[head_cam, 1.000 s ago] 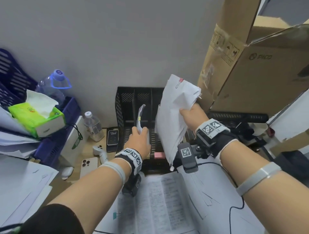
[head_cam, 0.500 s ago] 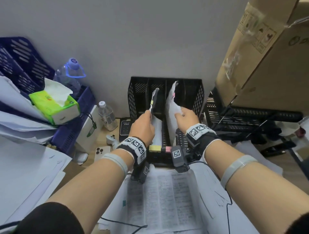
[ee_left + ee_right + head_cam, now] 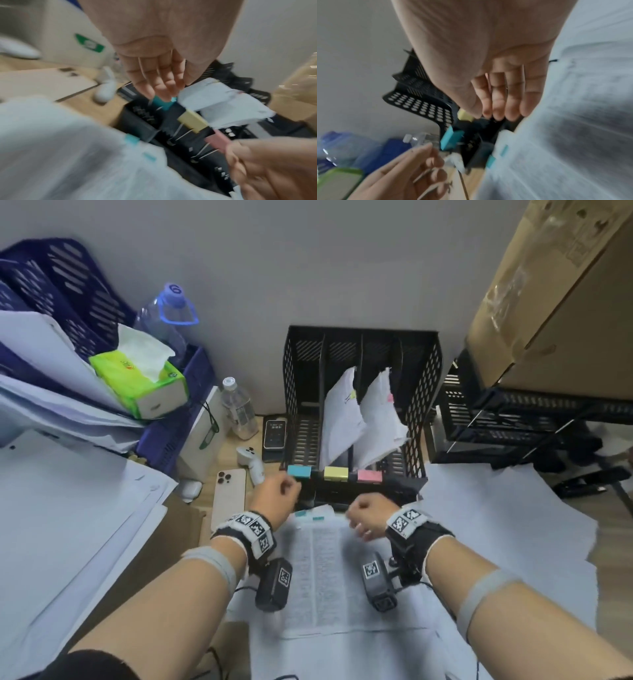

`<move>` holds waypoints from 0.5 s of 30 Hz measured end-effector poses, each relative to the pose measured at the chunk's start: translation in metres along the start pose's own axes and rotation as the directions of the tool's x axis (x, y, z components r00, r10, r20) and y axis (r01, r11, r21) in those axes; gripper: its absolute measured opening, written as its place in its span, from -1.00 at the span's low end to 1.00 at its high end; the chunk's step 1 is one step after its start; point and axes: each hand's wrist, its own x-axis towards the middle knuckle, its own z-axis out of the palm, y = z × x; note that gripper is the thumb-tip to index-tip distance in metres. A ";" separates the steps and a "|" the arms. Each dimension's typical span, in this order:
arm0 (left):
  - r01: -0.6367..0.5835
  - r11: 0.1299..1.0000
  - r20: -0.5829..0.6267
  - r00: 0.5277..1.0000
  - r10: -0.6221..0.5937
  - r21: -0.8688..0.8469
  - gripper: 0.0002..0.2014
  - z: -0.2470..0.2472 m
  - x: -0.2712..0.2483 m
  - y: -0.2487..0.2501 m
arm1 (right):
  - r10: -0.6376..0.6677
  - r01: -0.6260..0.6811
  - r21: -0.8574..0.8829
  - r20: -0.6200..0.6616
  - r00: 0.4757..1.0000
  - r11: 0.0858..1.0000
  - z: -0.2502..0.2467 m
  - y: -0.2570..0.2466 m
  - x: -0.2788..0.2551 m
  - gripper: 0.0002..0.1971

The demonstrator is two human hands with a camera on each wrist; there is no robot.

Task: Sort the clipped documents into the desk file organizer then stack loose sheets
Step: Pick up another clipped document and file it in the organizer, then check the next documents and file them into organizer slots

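The black mesh file organizer (image 3: 416, 392) stands against the wall. One clipped document with a yellow clip (image 3: 340, 419) leans in its second slot. Another with a pink clip (image 3: 380, 419) leans in the third slot. Teal, yellow and pink binder clips mark the front rail. My left hand (image 3: 275, 496) hangs just in front of the teal clip, fingers relaxed and empty (image 3: 161, 93). My right hand (image 3: 366, 513) hovers in front of the pink clip, also empty (image 3: 501, 112). Beneath both hands a printed document with teal clips (image 3: 318, 570) lies flat on the desk.
Loose white sheets lie at the left (image 3: 68, 525) and right (image 3: 496, 525). A pale phone (image 3: 228, 498), a white controller (image 3: 251, 463), a dark phone (image 3: 274, 434) and a small bottle (image 3: 238, 409) sit left of the organizer. A cardboard box (image 3: 565, 320) overhangs black trays (image 3: 513, 419) at right.
Both hands have let go of the two clipped documents, which now lean in the organizer slots. The hands have drawn back toward me, over the flat document.
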 end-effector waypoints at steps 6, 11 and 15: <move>0.390 0.893 0.255 0.861 -0.440 0.222 -0.78 0.015 -0.043 -0.108 | 0.053 -0.017 -0.284 0.122 0.991 0.959 0.060 0.051 0.006 -0.76; 0.470 0.879 0.230 0.849 -0.476 0.083 -0.84 0.025 -0.065 -0.134 | 0.061 -0.062 -0.215 -0.012 0.998 0.975 0.089 0.069 0.008 -0.68; 0.443 0.895 0.231 0.866 -0.444 0.058 -0.81 0.030 -0.075 -0.132 | 0.036 -0.048 -0.195 -0.065 0.997 0.980 0.100 0.079 0.007 -0.69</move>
